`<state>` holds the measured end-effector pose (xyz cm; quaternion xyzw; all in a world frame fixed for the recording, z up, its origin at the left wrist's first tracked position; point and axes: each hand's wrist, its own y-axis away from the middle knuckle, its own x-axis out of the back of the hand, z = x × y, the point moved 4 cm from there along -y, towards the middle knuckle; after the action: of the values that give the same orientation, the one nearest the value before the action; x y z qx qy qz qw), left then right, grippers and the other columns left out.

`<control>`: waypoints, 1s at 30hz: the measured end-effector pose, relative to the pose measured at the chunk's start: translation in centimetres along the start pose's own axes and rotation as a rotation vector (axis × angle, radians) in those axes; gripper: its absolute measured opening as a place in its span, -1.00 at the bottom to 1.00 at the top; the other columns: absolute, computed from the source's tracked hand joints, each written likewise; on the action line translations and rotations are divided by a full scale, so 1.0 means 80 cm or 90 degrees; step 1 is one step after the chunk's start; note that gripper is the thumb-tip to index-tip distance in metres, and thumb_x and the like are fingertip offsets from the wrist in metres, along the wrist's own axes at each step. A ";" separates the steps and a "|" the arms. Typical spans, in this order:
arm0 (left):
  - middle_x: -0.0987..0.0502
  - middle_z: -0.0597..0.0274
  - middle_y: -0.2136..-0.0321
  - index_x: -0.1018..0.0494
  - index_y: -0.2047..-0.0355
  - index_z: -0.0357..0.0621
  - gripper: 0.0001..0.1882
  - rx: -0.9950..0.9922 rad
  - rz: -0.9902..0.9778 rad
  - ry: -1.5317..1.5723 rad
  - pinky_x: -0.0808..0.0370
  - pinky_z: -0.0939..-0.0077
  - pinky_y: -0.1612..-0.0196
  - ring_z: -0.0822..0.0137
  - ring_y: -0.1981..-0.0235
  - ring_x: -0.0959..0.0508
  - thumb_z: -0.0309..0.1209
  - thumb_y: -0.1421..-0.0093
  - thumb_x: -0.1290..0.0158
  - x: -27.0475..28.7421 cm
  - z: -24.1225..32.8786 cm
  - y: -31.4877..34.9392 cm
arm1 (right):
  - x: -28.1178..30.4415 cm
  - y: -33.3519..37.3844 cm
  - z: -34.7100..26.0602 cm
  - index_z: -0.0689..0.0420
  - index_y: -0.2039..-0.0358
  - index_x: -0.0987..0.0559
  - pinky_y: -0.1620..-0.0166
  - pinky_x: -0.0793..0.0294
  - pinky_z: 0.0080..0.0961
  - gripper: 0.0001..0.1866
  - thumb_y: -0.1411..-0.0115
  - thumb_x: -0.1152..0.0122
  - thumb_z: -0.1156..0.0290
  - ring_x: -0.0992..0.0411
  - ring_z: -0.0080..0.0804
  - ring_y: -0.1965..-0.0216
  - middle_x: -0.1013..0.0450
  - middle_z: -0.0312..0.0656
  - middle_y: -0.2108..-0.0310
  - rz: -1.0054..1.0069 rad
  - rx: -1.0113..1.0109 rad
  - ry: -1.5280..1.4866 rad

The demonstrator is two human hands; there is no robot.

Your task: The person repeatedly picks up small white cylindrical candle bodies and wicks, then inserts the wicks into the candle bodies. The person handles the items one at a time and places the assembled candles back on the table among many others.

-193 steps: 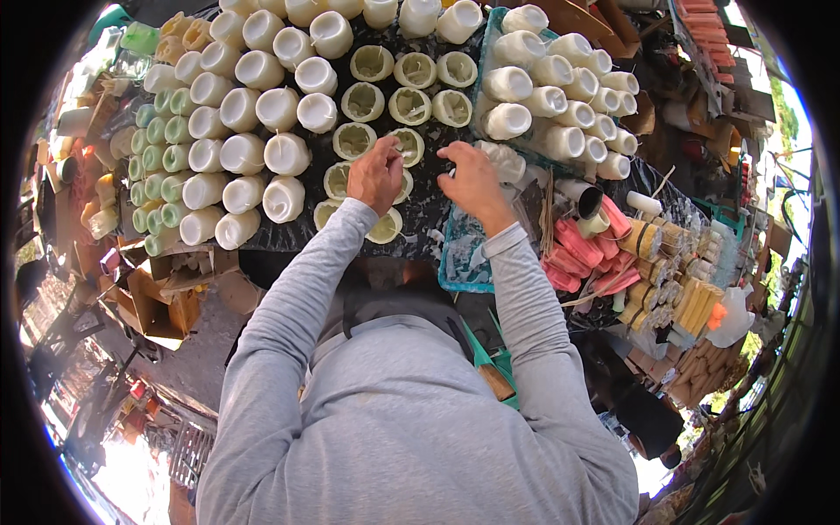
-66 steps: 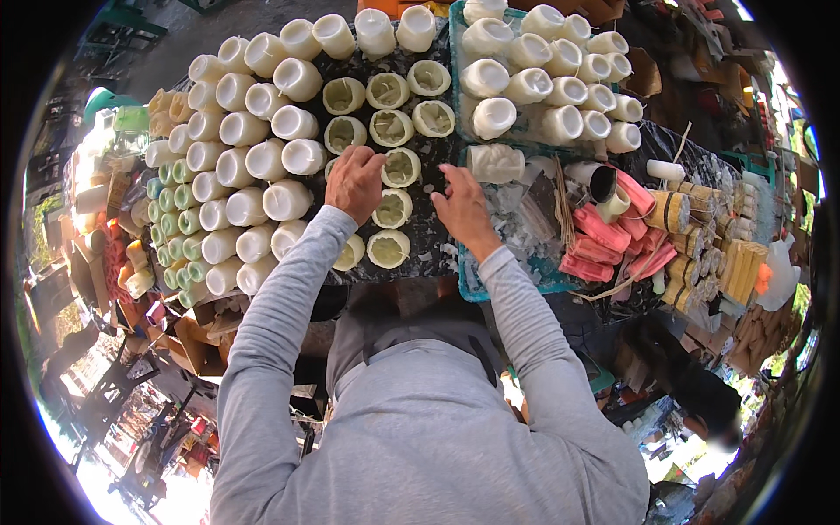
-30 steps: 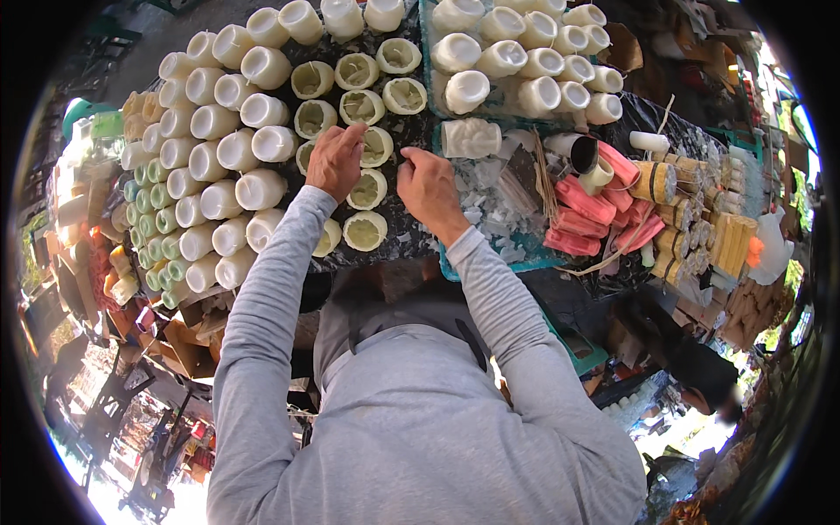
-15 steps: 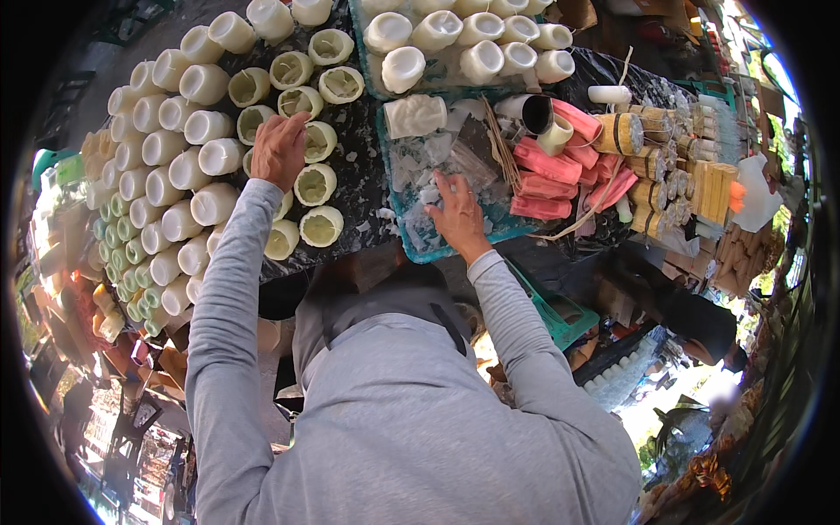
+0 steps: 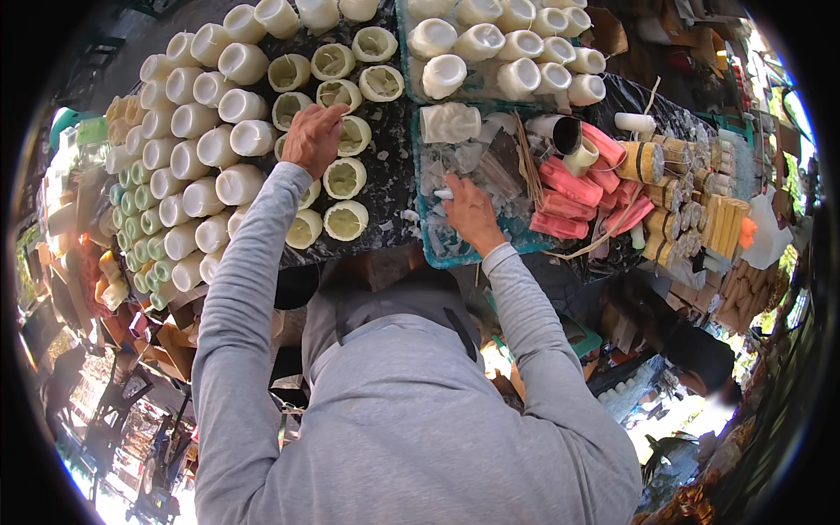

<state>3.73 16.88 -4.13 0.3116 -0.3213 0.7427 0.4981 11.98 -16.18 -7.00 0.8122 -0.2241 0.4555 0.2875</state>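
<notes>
My left hand [image 5: 315,140] reaches over the hollow, pale green-white wax cups, fingers curled together at the cups' rims; whatever they may pinch is hidden. One wax cup [image 5: 353,136] stands just right of that hand, and another cup [image 5: 290,110] is to its upper left. My right hand [image 5: 472,214] is over the blue tray [image 5: 455,255], its thumb and fingers closed on a small white wax piece [image 5: 444,193]. Loose, broken wax pieces [image 5: 468,156] lie in the tray around it. A white wax cylinder [image 5: 450,123] rests on its side beyond.
Rows of white candles [image 5: 203,161] fill the left side, with small green ones [image 5: 144,198] beyond. More white candles [image 5: 480,41] stand in a far tray. Pink wax blocks [image 5: 569,182] and bamboo-like bundles [image 5: 643,163] lie to the right. A person [image 5: 691,350] is at lower right.
The whole view has shifted, moving the table rightward in the picture. My right hand's fingers have gone from spread among the wax bits to pinching a white piece. My left hand stays among the cups.
</notes>
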 end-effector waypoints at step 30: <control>-0.73 -0.07 0.29 -0.55 -0.05 -0.23 -0.65 0.115 -0.106 0.172 -0.66 0.25 0.11 0.01 0.28 -0.75 -0.48 -0.25 -0.10 0.003 -0.024 -0.014 | 0.019 -0.148 -0.186 0.24 -0.03 -0.64 0.17 -0.62 -0.35 -0.63 -0.19 -0.39 0.56 -0.67 -0.26 0.32 -0.67 -0.02 0.33 0.100 0.085 -0.389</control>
<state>4.45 18.84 -4.88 0.2777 -0.1563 0.7599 0.5666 11.03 2.36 -2.53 0.9088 -0.3315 0.2250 0.1167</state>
